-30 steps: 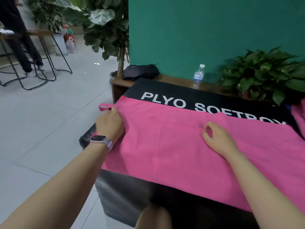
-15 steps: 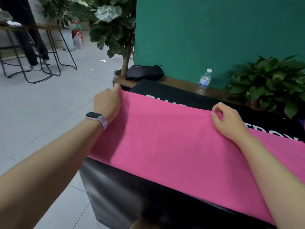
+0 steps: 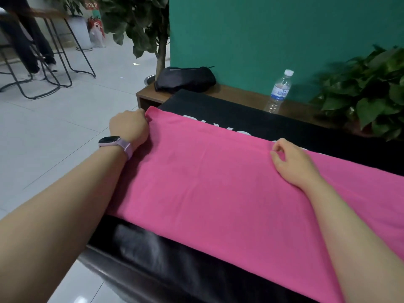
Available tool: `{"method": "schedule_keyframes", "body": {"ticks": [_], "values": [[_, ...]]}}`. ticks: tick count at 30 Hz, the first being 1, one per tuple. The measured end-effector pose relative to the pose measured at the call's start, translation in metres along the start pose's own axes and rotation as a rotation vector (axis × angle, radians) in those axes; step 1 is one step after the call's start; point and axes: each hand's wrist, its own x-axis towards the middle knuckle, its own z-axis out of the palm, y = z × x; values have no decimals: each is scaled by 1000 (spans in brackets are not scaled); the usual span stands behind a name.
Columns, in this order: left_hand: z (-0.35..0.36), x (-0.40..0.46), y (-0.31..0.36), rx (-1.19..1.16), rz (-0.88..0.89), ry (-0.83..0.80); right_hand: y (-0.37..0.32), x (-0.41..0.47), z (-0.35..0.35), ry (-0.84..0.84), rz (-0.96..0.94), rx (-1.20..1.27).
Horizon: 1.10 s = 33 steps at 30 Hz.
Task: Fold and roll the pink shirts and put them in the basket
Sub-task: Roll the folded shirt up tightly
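Right now the pink shirt [image 3: 229, 189] lies spread flat across a table draped in a black cloth [image 3: 251, 119], its near edge reaching almost to the table's front and its far edge running in a straight fold from the left corner off toward the right. The left hand [image 3: 129, 126] sits at the far-left corner of the shirt, fingers curled around the fabric's edge and gripping it. A watch [image 3: 112, 142] with a pale band wraps that wrist. The right hand [image 3: 291, 162] rests farther along the same far edge, thumb and forefinger pinching a small bit of the fabric while the other fingers curl loosely beside them. Both forearms stretch out over the shirt from the near side.

White lettering on the black cloth peeks out just beyond the fold, mostly covered, so I cannot read it. Behind the table runs a low wooden bench [image 3: 236, 95] against a green wall [image 3: 262, 36]. A black bag [image 3: 185, 78] lies on the bench's left end, and a water bottle [image 3: 278, 92] stands upright farther right. A leafy plant [image 3: 367, 92] fills the right side, and a taller potted tree [image 3: 140, 25] stands at the left beside the wall. Metal-legged stools [image 3: 43, 62] and someone's dark trouser legs show across the tiled floor.
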Motion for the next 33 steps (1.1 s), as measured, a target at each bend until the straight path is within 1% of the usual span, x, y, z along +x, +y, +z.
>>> {"method": "schedule_keyframes", "body": {"ticks": [3,5,7,9,13,16,17,20,23,26,29,31,33], "values": [[-34,23,18,39,-77,-186,1,-1,1,4,-5,-10],[-49,39,30,-7,-112,-235,0,-3,1,5,-10,2],[-47,46,40,-59,-130,-221,-1,-6,0,18,4,7],[-29,40,40,-90,-156,-203,-1,-7,-1,42,39,-14],[11,23,28,-145,-83,-5,-6,-9,-6,65,90,-65],[19,28,21,-190,-59,77,-13,-1,-33,168,53,-27],[21,29,20,-197,-51,101,-14,9,-46,175,51,-29],[25,33,18,-209,-45,168,-14,42,-76,76,78,-61],[24,36,18,-222,-40,207,-10,52,-56,-3,150,-27],[24,39,15,-205,-25,213,6,33,-12,2,182,22],[24,37,14,-171,-41,197,18,32,1,20,170,54],[20,43,18,-122,-56,123,19,35,0,28,168,61],[14,56,24,-69,-73,5,20,36,0,40,165,48]]}}
